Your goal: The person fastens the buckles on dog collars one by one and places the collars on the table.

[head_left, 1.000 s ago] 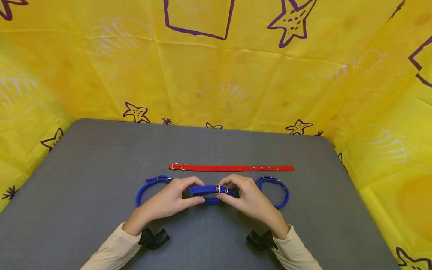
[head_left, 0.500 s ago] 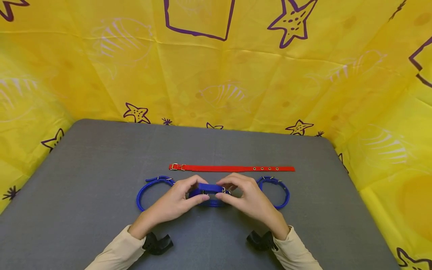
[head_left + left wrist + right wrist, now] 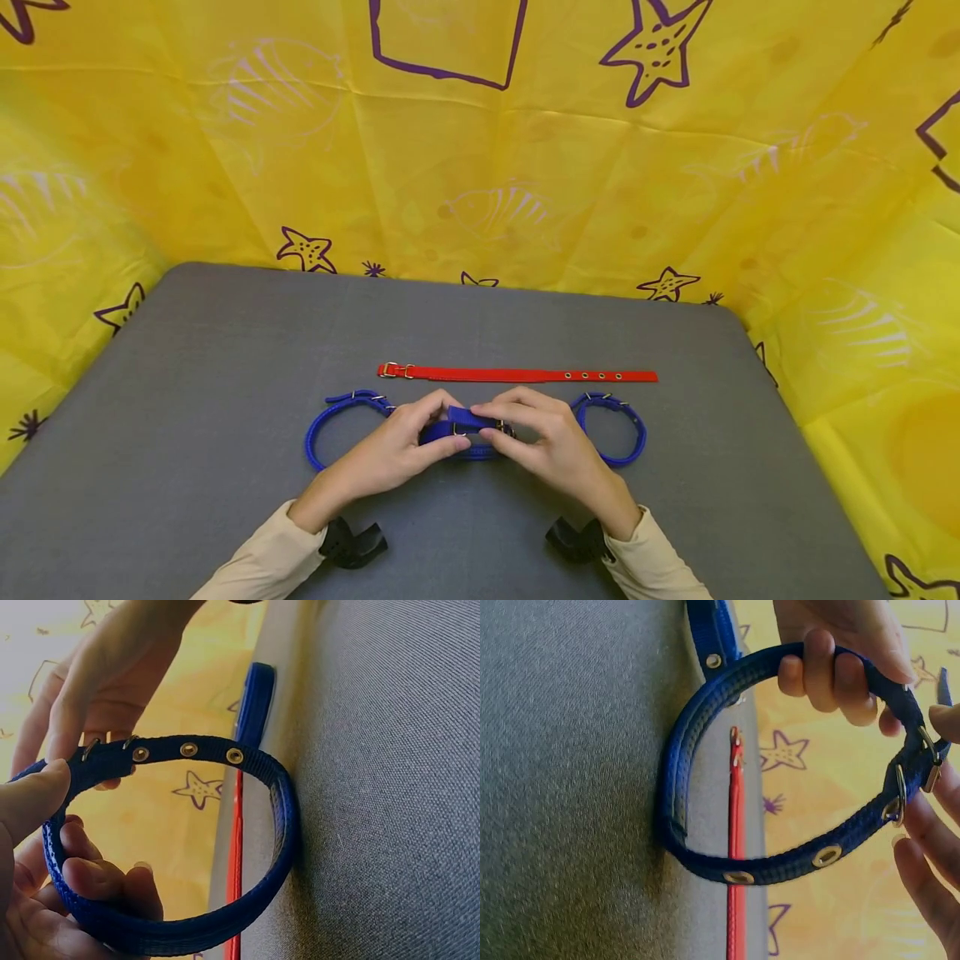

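Observation:
Between both hands a blue dog collar [image 3: 470,416] is bent into a loop, its lower side close over the table. Several metal-rimmed holes run along the strap [image 3: 259,761]. My left hand [image 3: 390,442] grips one side of it, fingers curled inside the loop and thumb on the outer face. At the buckle [image 3: 928,750], my right hand [image 3: 562,433] pinches the strap between thumb and fingers. The strap's free end [image 3: 944,688] sticks out past the buckle, near the right thumb. A D-ring [image 3: 900,796] hangs beside the buckle.
A red collar [image 3: 487,374] lies stretched out flat behind the hands. Buckled blue collars stand looped on the grey table [image 3: 225,375]: one blue collar [image 3: 311,433] at the left, another blue collar [image 3: 641,433] at the right. Yellow patterned cloth [image 3: 480,150] surrounds the table's back and sides.
The held collar's buckle has shifted right, and the strap's free end now rises at an angle under the right fingers. My left hand has moved slightly right. The other collars have stayed put.

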The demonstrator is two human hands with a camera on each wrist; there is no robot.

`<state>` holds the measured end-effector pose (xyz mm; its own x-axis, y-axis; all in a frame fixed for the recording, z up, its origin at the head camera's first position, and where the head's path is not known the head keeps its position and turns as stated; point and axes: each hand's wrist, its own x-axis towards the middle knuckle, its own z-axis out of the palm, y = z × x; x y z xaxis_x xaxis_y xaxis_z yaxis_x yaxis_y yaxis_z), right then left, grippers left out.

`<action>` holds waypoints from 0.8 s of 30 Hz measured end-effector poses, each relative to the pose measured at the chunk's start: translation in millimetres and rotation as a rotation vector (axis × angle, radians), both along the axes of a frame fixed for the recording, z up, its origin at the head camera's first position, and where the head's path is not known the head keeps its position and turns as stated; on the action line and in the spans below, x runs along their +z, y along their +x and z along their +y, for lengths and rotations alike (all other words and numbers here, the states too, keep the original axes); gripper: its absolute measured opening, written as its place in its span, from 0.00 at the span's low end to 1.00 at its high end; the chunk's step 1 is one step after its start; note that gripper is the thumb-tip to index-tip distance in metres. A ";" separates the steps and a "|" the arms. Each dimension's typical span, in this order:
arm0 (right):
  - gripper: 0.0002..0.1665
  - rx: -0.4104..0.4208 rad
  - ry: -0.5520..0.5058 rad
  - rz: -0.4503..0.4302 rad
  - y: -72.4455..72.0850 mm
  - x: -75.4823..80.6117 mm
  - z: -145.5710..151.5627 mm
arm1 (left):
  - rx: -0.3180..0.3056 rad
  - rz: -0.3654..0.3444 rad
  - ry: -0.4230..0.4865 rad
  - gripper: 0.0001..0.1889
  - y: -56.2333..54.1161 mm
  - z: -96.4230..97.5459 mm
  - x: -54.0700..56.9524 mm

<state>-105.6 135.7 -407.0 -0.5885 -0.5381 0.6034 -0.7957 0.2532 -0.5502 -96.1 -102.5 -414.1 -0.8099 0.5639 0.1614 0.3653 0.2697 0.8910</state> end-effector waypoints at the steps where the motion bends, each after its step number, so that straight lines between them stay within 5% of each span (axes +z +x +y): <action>1: 0.18 -0.003 0.008 0.009 0.1 0.2 0.4 | -0.001 0.003 -0.002 0.08 -0.2 0.0 -0.1; 12: 0.12 -0.030 0.059 0.050 -0.1 1.3 4.7 | -0.014 -0.004 -0.007 0.09 -0.9 -1.5 -0.9; 24: 0.16 -0.005 0.036 -0.006 1.0 -1.7 -1.0 | 0.001 -0.001 -0.038 0.08 0.9 -1.8 1.5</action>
<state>-104.6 134.7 -408.7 -0.5948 -0.5563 0.5803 -0.7912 0.2773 -0.5451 -95.2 -104.3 -412.6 -0.8104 0.5690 0.1395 0.3645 0.3032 0.8805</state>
